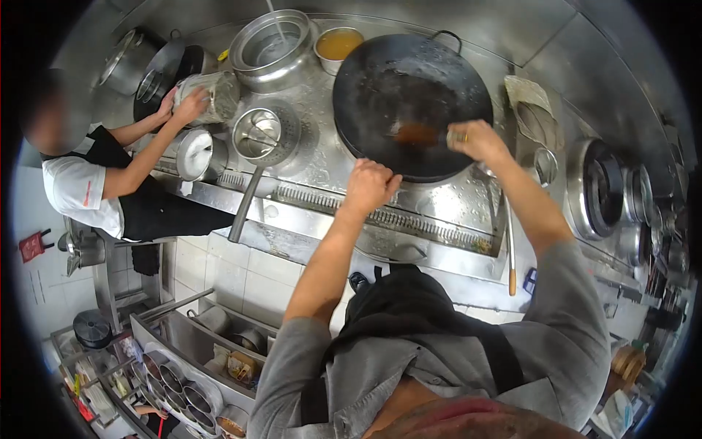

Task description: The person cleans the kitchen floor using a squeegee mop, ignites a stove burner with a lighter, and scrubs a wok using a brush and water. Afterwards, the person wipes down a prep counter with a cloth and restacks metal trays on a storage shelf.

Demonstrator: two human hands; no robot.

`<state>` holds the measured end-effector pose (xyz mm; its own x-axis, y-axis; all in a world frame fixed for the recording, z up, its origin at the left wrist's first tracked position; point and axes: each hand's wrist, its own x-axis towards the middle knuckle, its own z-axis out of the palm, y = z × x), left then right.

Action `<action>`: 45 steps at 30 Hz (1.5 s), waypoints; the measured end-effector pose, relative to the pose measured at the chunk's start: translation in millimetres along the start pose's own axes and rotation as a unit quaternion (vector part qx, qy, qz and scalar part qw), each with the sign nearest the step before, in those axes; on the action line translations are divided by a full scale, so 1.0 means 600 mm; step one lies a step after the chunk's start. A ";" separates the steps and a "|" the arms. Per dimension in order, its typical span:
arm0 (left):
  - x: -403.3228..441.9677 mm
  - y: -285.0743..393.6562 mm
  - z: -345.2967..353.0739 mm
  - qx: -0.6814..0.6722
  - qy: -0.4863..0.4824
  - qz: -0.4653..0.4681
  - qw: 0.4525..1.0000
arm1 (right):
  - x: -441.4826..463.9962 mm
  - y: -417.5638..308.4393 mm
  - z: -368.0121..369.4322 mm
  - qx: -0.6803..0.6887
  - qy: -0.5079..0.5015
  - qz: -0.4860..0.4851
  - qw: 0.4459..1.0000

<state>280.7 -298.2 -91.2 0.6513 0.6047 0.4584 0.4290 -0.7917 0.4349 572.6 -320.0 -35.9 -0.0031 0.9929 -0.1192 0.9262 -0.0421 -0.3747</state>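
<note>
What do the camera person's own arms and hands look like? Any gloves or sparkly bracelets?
No gloves or bracelets that I can see: the left hand and right hand are bare, and so are both forearms. Higher up, a grey short sleeve covers the left upper arm, with a matching one on the right.

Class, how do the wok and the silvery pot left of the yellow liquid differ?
The wok is dark; the pot is silvery metal. The wok is wider than the pot. The left hand is at the wok's near rim, while no hand is on the pot. Both are round and open at the top.
</note>
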 end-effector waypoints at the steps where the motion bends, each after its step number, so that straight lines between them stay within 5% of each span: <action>1: 0.002 -0.001 0.003 -0.007 0.006 -0.015 1.000 | 0.059 0.002 -0.008 -0.062 0.018 0.031 0.997; 2: 0.004 -0.005 0.006 0.001 0.005 -0.021 1.000 | 0.116 -0.005 -0.013 -0.123 0.035 0.061 0.990; 5: 0.001 -0.010 0.013 -0.031 0.017 -0.021 0.999 | 0.206 -0.027 0.026 0.012 0.193 0.132 0.972; 10: 0.008 -0.009 0.006 -0.019 0.007 -0.023 1.000 | 0.086 -0.034 0.079 0.194 0.037 0.024 0.980; 14: 0.007 -0.014 0.002 -0.030 -0.001 -0.028 0.999 | 0.113 -0.040 0.031 0.123 0.004 -0.023 0.992; 15: 0.005 -0.012 0.004 -0.031 -0.005 -0.025 0.999 | 0.157 -0.053 0.034 0.028 0.084 0.030 0.996; 17: 0.005 -0.012 0.003 -0.035 -0.006 -0.029 0.999 | 0.231 -0.059 0.027 0.139 0.174 0.188 0.957; 18: 0.007 -0.016 0.001 -0.033 -0.007 -0.029 0.999 | 0.229 -0.063 0.043 0.141 0.174 0.188 0.956; 24: 0.006 -0.013 0.002 -0.016 -0.010 -0.007 1.000 | 0.039 -0.066 0.056 0.218 -0.020 0.073 0.973; 26: 0.005 -0.009 0.002 -0.012 -0.006 -0.022 1.000 | -0.005 -0.006 0.006 0.189 -0.074 0.051 0.978; 28: 0.007 -0.010 0.002 -0.019 -0.005 -0.019 1.000 | 0.010 0.056 -0.066 0.011 -0.070 0.070 0.995; 30: 0.007 -0.010 0.005 -0.021 -0.008 -0.020 1.000 | 0.087 0.079 -0.096 -0.140 0.018 0.152 0.978; 32: 0.007 -0.013 0.009 -0.041 -0.003 -0.030 0.999 | 0.175 0.097 -0.068 -0.113 0.178 0.086 0.974; 34: 0.009 -0.010 0.012 -0.045 0.003 -0.027 0.999 | 0.236 0.023 -0.028 -0.085 0.154 0.104 0.979; 40: 0.007 0.003 0.007 -0.036 0.008 -0.031 0.999 | 0.110 -0.062 0.045 0.132 0.056 -0.077 0.987; 42: 0.010 -0.002 0.007 -0.037 0.012 -0.022 0.999 | 0.049 -0.050 0.005 0.102 -0.046 -0.097 0.989; 45: 0.011 -0.012 0.004 -0.056 0.013 -0.028 0.998 | 0.046 0.032 -0.048 -0.037 -0.065 -0.030 0.997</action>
<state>283.2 -288.7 -93.5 0.6111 0.6506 0.4509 0.3907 -0.7433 0.5430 601.4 -290.1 -20.1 -0.1037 0.9701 -0.2194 0.9484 0.0299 -0.3157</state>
